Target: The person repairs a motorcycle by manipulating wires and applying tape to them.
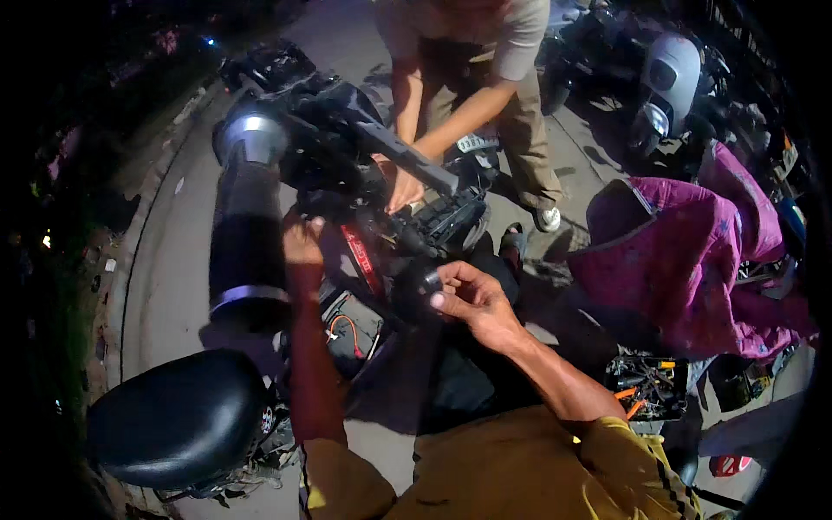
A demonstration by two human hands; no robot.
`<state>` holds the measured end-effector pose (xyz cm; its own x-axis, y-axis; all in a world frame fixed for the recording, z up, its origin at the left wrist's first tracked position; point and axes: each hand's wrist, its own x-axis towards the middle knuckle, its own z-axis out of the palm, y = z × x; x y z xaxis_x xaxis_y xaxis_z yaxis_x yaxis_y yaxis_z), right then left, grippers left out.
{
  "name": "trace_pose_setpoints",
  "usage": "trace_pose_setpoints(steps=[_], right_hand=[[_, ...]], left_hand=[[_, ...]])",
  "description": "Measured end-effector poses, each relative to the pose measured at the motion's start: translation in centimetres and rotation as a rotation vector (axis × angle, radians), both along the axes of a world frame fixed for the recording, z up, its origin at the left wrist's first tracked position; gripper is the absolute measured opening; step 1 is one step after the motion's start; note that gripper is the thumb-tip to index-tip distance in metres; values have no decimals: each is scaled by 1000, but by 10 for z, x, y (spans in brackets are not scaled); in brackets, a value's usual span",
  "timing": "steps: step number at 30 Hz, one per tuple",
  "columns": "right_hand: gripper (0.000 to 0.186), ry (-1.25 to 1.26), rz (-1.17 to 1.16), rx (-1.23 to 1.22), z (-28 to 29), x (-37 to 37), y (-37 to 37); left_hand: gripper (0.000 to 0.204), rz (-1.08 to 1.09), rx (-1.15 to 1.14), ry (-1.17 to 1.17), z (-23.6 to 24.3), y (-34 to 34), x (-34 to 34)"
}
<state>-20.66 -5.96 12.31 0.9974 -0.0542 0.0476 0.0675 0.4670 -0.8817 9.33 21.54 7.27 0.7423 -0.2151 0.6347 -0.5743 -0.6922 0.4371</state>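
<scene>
My right hand [481, 303] is bent with thumb and fingers closed on the edge of a dark round piece with a shiny rim [425, 284], its kind hard to make out. My left hand [303, 241] is curled beside the dark frame of a two-wheeler [342, 165]; what its fingers hold, if anything, is hidden. Between my hands lies a red strip [362, 260] with pale lettering. Below it, an open compartment [351, 329] shows an orange-red wire [348, 323]. Across from me, another person's hands [403, 186] work on the two-wheeler's parts.
A thick dark cylinder with silver bands [247, 225] stands close at the left, above a black saddle [178, 416]. To the right are a tool box [646, 390] with orange-handled tools, a two-wheeler under a pink cover [667, 269], and a white scooter [672, 74] farther back.
</scene>
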Motion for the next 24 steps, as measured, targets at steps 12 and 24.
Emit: trace_pose_setpoints(steps=[12, 24], right_hand=[[29, -47, 50, 39, 3, 22, 9], [33, -200, -281, -561, 2, 8, 19]], left_hand=[[42, -216, 17, -27, 80, -44, -189], [47, -209, 140, -301, 88, -88, -255]])
